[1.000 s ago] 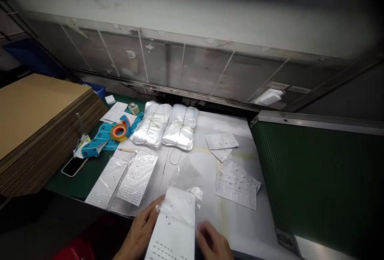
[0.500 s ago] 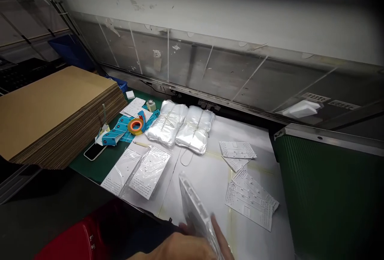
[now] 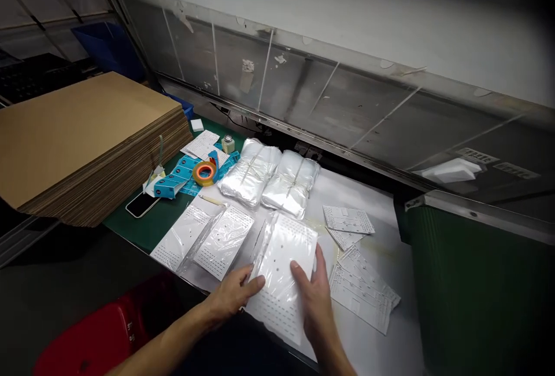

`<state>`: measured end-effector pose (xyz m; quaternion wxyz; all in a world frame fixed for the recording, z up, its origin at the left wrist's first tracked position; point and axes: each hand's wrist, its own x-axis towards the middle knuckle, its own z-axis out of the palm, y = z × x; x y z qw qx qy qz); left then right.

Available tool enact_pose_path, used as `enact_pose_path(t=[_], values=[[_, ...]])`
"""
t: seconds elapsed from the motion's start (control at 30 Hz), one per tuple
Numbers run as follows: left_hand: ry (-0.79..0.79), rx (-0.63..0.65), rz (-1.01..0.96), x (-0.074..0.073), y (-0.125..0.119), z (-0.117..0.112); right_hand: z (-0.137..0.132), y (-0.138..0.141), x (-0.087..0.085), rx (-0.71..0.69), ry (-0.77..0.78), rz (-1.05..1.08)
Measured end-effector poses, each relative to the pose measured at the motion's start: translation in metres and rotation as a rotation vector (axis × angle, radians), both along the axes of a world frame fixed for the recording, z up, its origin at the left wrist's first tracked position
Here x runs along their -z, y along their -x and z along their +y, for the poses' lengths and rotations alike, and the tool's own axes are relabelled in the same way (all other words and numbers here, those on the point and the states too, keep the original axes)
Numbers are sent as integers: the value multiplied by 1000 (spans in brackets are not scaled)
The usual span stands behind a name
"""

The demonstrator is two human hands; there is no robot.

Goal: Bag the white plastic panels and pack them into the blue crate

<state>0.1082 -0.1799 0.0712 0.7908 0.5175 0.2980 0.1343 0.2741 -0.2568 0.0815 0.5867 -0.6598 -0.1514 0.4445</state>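
Observation:
A white perforated card inside a clear plastic bag lies flat on the white table sheet, in front of me. My left hand rests at the bag's left edge with its fingers stretched out against it. My right hand lies flat on the bag's right side, fingers spread. Two more bagged cards lie side by side just to the left. Loose perforated cards lie to the right of my right hand.
Two bundles of clear bags sit behind the card. A cardboard stack, a phone, blue labels and an orange tape roll occupy the left. A green conveyor stands right; a red bin is below left.
The bagged card, held on edge half a second ago, now lies flat on the sheet. Both hands moved forward and opened onto it. The view shifted left.

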Motion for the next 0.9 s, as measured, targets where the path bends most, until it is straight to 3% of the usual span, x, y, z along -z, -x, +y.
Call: enact_pose_path(t=[0.07, 0.13, 0.23, 0.37, 0.43, 0.53, 0.67, 0.77, 0.83, 0.9], values=[[273, -47, -24, 12, -5, -3, -9, 14, 15, 15, -1, 137], [337, -71, 1, 28, -2, -4, -16, 22, 38, 16, -15, 317], [247, -51, 66, 55, 8, 3, -20, 23, 78, -34, -17, 442], [68, -33, 139, 76, 15, 17, -12, 15, 117, -64, -10, 320], [-83, -104, 217, 75, 16, 22, -4, 11, 131, -40, 6, 261], [-279, -186, 269, 62, 16, 25, 13, 8, 153, -9, 35, 125], [-308, -130, 221, 47, 17, 25, 38, 22, 179, -19, 113, -125], [-308, -85, 221, 51, 12, 24, 41, 22, 185, -61, 223, -357], [-335, -62, 223, 57, 3, 24, 27, -2, 181, -70, 332, -513], [-353, 22, 227, 64, -13, 22, -2, -50, 174, -55, 469, -646]])
